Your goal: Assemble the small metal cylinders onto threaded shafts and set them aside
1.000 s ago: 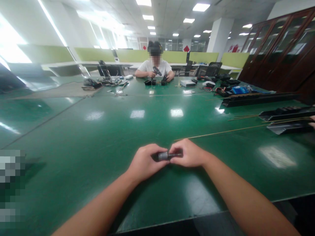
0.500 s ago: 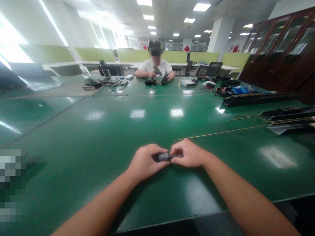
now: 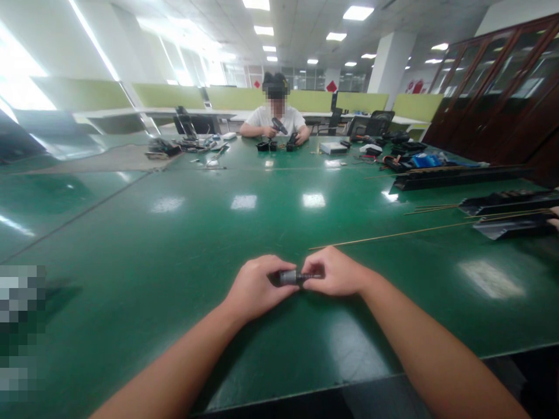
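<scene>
Close above the green table (image 3: 187,233), both my hands are on one small part: a grey cylinder (image 3: 288,277) with a thin dark ribbed rod (image 3: 308,276) at its right end. The part lies roughly level, and its exact kind is unclear. My left hand (image 3: 257,286) is closed around the cylinder, thumb and fingers pinching it; its left end is hidden in the palm. The fingertips of my right hand (image 3: 338,273) are closed on the rod, whose tip shows between thumb and fingers.
A thin brass-coloured rod (image 3: 388,235) lies just beyond my right hand. Black channel pieces (image 3: 458,176) are at the right, near another person's hand (image 3: 554,218). Across the table sits a co-worker (image 3: 273,119) holding a power drill (image 3: 278,125). Assorted parts (image 3: 163,148) lie far left.
The cylinder has shifted very slightly left with my left hand, and a bit more of the ribbed rod shows. Both hands keep their hold; the right has hardly moved.
</scene>
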Demonstrator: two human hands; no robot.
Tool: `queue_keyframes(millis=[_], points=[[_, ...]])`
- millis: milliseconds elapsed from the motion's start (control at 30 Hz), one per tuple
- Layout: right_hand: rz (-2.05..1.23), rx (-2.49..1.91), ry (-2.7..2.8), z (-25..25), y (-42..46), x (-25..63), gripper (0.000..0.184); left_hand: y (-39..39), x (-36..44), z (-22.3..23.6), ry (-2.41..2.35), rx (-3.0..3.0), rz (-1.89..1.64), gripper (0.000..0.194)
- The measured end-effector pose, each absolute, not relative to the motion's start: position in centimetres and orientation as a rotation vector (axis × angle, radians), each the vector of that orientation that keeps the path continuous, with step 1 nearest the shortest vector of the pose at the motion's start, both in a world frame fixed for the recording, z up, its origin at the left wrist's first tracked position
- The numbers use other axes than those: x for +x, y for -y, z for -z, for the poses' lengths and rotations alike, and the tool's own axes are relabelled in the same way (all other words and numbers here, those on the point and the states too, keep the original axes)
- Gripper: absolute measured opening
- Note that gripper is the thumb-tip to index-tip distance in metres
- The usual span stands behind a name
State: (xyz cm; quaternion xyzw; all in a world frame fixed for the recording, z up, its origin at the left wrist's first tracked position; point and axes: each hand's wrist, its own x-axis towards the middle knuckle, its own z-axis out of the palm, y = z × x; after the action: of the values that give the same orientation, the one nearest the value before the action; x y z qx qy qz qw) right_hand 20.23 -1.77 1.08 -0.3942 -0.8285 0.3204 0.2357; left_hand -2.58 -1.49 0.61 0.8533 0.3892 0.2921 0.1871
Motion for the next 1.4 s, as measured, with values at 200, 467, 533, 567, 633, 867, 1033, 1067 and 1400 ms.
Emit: queue_keyframes(millis=[200, 467, 533, 567, 633, 867, 1033, 1067, 1400], points=[[-0.836, -1.119, 2.275, -1.04, 1.86, 20.22, 0.014, 1.45, -2.59, -0.63, -1.095, 2.404, -0.835, 0.023], [-0.798, -1.138, 2.277, -0.83, 1.62, 20.3, 0.013, 1.25, -2.73, -0.57, -1.103, 2.402, -0.833, 0.024], [-0.795, -1.143, 2.273, -0.79, 1.59, 20.34, 0.013, 1.18, -2.78, -0.54, -1.108, 2.4, -0.828, 0.025], [-0.792, -1.144, 2.272, -0.79, 1.58, 20.37, 0.013, 1.15, -2.8, -0.52, -1.108, 2.399, -0.828, 0.026], [-0.793, -1.144, 2.271, -0.86, 1.59, 20.43, 0.012, 1.09, -2.86, -0.48, -1.108, 2.4, -0.832, 0.025], [-0.786, -1.171, 2.27, -1.2, 1.55, 20.59, 0.011, 0.99, -2.97, -0.48, -1.119, 2.402, -0.845, 0.025], [-0.78, -1.188, 2.261, -1.07, 1.42, 20.76, 0.011, 0.91, -3.05, -0.6, -1.128, 2.416, -0.856, 0.025], [-0.785, -1.192, 2.257, -1.04, 1.39, 20.8, 0.011, 0.89, -3.06, -0.61, -1.129, 2.418, -0.857, 0.025], [-0.822, -1.211, 2.226, -1.05, 1.23, 21.04, 0.012, 0.81, -3.17, -0.73, -1.139, 2.411, -0.856, 0.024]])
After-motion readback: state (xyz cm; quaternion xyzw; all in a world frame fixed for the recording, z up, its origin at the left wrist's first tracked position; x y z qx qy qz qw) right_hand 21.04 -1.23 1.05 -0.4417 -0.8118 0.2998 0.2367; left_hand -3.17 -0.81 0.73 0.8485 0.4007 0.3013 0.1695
